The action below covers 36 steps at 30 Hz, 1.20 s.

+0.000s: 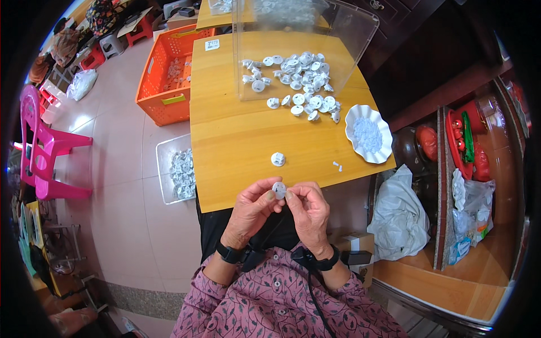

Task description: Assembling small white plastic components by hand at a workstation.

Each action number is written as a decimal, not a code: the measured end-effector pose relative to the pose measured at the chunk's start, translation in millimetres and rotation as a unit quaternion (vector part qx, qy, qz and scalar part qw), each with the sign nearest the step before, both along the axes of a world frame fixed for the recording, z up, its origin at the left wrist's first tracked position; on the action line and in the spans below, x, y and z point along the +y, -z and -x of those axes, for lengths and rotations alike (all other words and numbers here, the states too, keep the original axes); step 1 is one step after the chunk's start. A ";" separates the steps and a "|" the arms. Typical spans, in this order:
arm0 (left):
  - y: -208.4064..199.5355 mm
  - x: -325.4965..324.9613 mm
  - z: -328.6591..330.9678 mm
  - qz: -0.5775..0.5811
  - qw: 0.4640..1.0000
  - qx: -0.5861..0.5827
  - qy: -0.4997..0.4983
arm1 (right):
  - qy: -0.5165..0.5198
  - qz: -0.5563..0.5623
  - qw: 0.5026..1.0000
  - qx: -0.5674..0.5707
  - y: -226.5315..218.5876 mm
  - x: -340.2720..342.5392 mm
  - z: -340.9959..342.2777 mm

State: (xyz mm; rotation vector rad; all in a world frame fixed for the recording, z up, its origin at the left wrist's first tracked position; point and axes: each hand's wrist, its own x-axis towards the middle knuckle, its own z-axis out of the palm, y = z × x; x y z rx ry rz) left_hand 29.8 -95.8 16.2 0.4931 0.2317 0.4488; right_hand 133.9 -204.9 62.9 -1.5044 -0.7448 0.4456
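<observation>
Just in front of the table's near edge, a small white round plastic part is pinched in the fingers of my left hand. Its flat face, with a dark slot, is turned up. Thumb and forefinger of my right hand close together at the part's right edge; whether a tiny piece is between them is hidden. A single white round part lies on the wooden table just beyond my hands. Two tiny white pegs rest to the right. A pile of similar parts spreads farther back.
A scalloped white dish of small pale pieces stands at the table's right edge. A clear plastic bin lies tipped behind the pile. Left of the table are an orange crate, a tub of parts and a pink chair.
</observation>
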 end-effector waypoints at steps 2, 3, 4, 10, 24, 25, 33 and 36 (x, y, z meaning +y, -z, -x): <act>-0.1 -0.3 0.2 -0.003 1.000 -0.001 0.000 | 0.007 0.001 1.000 -0.015 2.2 -0.3 -0.2; -1.1 -0.7 0.2 -0.008 1.000 0.005 0.001 | 0.006 0.001 1.000 -0.015 3.9 -0.5 -0.3; -1.6 -1.0 0.4 -0.013 1.000 0.011 0.001 | 0.011 0.002 1.000 -0.019 5.9 -0.4 -0.3; -2.6 -0.3 2.0 -0.016 1.000 0.014 0.000 | 0.022 0.026 0.996 -0.087 -2.1 0.0 1.1; 0.8 1.4 2.7 -0.034 0.999 0.004 0.008 | 0.038 0.039 0.985 -0.161 1.1 0.1 3.5; 0.3 1.6 3.1 -0.029 1.000 0.007 0.009 | 0.038 0.037 0.985 -0.161 0.1 0.4 3.9; 0.2 2.5 4.1 -0.028 1.000 0.002 0.006 | 0.026 0.041 0.986 -0.158 -2.9 1.3 4.2; -1.1 1.8 3.5 -0.023 1.000 0.000 0.004 | 0.025 0.039 0.986 -0.161 -3.2 1.1 4.1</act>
